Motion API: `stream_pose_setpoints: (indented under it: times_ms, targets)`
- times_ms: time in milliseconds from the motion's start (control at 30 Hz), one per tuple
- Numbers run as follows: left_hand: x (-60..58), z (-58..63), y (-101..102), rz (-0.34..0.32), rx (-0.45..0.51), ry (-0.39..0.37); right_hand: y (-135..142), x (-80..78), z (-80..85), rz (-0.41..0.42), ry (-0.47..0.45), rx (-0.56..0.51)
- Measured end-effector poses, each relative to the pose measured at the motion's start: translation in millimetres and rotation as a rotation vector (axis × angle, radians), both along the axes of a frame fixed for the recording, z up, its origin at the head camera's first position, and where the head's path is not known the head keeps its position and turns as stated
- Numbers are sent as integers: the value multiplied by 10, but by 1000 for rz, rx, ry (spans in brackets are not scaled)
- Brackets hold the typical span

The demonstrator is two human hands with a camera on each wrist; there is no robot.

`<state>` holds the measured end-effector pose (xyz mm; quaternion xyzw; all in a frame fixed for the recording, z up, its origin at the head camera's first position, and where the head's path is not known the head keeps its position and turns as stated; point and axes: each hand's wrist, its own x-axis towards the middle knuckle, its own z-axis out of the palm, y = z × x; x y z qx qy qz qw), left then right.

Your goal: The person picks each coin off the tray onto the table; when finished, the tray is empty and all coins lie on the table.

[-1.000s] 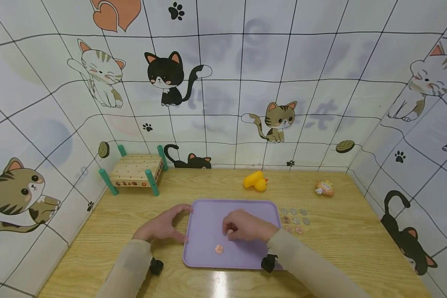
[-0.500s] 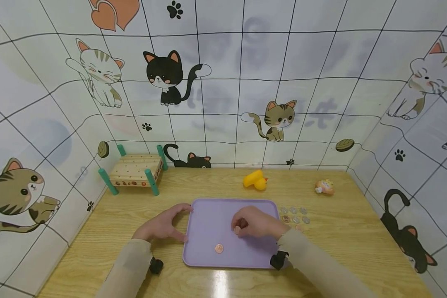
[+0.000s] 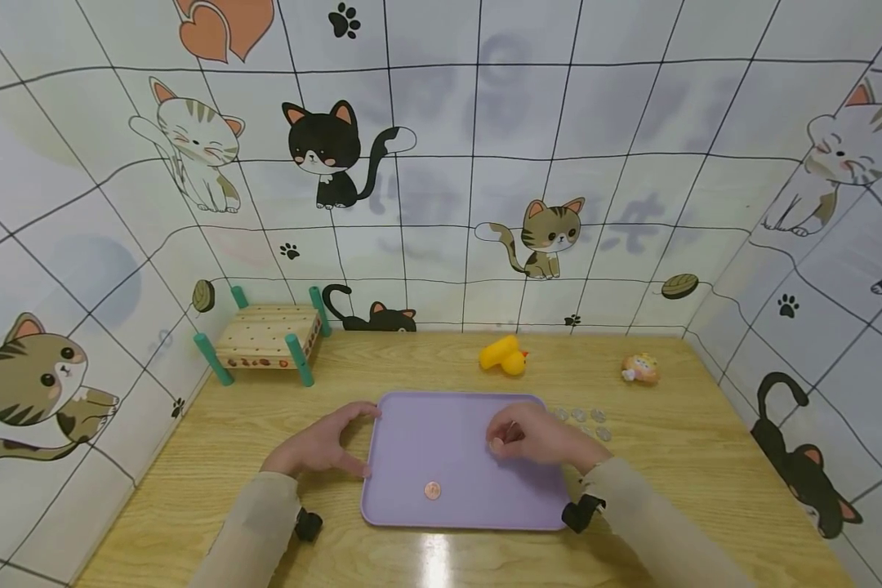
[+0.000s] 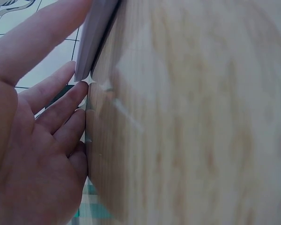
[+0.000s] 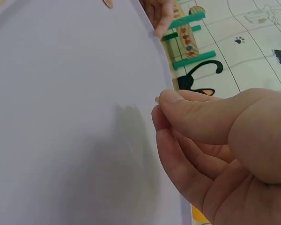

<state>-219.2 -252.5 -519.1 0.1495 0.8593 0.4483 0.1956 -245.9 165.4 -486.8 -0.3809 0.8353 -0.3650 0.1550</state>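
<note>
A lilac tray [image 3: 448, 445] lies on the wooden table, with one copper coin [image 3: 432, 491] flat on it near its front. Thumb and fingers of my left hand [image 3: 323, 445] are spread along the tray's left edge; the left wrist view shows the left fingers [image 4: 61, 110] extended by the tray rim [image 4: 91, 42]. Over the tray's right part, my right hand [image 3: 536, 433] pinches a small coin [image 5: 157, 99] between thumb and fingertips. Several silver coins [image 3: 578, 415] lie on the table just right of the tray, partly covered by the right hand.
Behind the tray sits a yellow rubber duck [image 3: 503, 356]. A small orange-pink figurine [image 3: 640, 370] stands at the back right. At the back left is a toy bed [image 3: 268, 335] with green posts. A cat-printed sheet [image 3: 441, 180] closes off the back and sides.
My right hand has moved right across the tray, carrying the pinched coin toward the loose coins, and now covers the copper ones there. My left hand has stayed in place.
</note>
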Motion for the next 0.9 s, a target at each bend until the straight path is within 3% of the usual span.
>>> stream_pose_setpoints:
  times_ms: [300, 667, 900]
  targets:
    - [1, 16, 0, 2, -1, 1, 368, 20, 8, -63, -2, -10]
    - [0, -13, -4, 12, -3, -5, 830, 99, 52, -155, -93, -50]
    - [0, -19, -2, 16, -9, -4, 1073, 167, 59, -221, -54, -18]
